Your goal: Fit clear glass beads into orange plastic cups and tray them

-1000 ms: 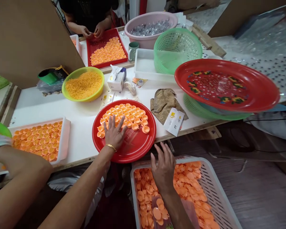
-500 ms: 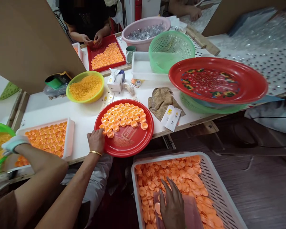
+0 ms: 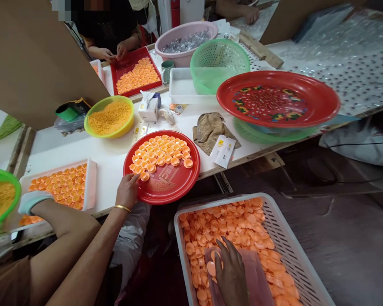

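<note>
the left hand (image 3: 127,191) is at the near left edge of a round red tray (image 3: 181,183). its fingers are bent and mostly hidden behind the knuckles, so i cannot tell whether they grip the rim or one of the small orange cups (image 3: 166,149). those cups are crowded over the far part of the tray, on the counter (image 3: 107,157). the right hand (image 3: 232,271) is over a white basket (image 3: 287,240), in front of a pinkish sheet (image 3: 257,272), with its fingers loosely spread and the thumb apart. its palm is hidden, and i cannot tell if it touches any of the loose orange pieces (image 3: 223,221) there. the lower edge of the view cuts off the basket. at left, a co-worker's gloved hand (image 3: 35,202) and forearm cover part of a shallow white tray (image 3: 92,182). pale lettering on the round tray's floor is worn and unreadable. a flowered red tray (image 3: 322,106) bears big outlined figures i cannot make out. the white packet (image 3: 222,156) has a yellow mark and print too small to read.
</note>
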{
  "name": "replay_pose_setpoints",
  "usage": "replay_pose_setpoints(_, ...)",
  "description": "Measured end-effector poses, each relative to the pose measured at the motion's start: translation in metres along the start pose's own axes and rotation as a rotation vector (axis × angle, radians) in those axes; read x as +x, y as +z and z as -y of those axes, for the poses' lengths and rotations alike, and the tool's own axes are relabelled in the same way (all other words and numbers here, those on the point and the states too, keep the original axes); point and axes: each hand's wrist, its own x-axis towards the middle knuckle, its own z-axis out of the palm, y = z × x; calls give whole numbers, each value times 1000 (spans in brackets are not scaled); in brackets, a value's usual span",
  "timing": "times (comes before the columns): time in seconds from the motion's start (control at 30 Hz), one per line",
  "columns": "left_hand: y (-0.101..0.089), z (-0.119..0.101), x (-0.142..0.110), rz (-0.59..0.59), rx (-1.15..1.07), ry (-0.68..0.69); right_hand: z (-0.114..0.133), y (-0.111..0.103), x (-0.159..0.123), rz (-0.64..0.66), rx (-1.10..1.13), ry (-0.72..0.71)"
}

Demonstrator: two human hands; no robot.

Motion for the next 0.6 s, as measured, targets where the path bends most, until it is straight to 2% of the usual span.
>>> replay_pose_setpoints(0.1, -14, -22, -19, -89, -61, 15, -14, 1, -9, 44, -8, 74)
replay_pose_setpoints(0.17, -19, -52, -42, -159, -183, 112, -25, 1, -9, 48, -15, 139)
replay_pose_setpoints(0.23, -12, -92, -74, -63, -371, 252, -37, 4, -1, 50, -35, 197)
replay_pose_setpoints(0.27, -3, -113, -91, 129, -464, 338, -43, 6, 5, 50, -47, 218)
replay_pose_setpoints(0.3, 10, -135, -108, 342, -525, 372, -50, 9, 14, 48, -62, 236)
replay_pose_setpoints(0.33, 26, -155, -123, 552, -523, 308, -58, 13, 23, 48, -75, 252)
replay_pose_setpoints(0.37, 44, -174, -136, 715, -476, 156, -66, 17, 34, 49, -88, 269)
replay_pose_setpoints(0.47, 107, -216, -153, 799, -391, -58, -94, 31, 68, 49, -131, 337)
replay_pose_setpoints(0.53, 144, -233, -152, 785, -364, -166, -110, 40, 86, 45, -158, 384)
replay_pose_setpoints(0.6, 171, -245, -150, 747, -347, -247, -119, 49, 98, 51, -179, 402)
